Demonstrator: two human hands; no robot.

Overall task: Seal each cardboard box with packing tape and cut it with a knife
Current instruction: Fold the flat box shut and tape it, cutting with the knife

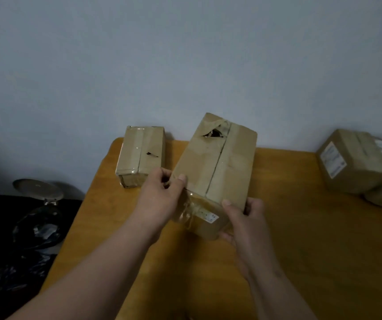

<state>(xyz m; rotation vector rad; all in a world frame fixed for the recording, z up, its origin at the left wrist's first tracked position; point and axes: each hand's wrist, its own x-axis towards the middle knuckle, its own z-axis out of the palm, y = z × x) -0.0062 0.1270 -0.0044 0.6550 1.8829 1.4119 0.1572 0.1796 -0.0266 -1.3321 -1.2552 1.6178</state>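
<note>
Middle box (215,167) held tilted above the table (300,239), torn open at its far end. Left hand (162,195) grips its near left corner; right hand (243,218) clasps the near right end. Second box (140,153) behind-left, third box (356,160) far right.

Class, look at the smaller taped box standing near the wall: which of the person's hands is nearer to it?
Left. The left hand grips the big box beside the smaller box; the right hand grips its far side.
</note>
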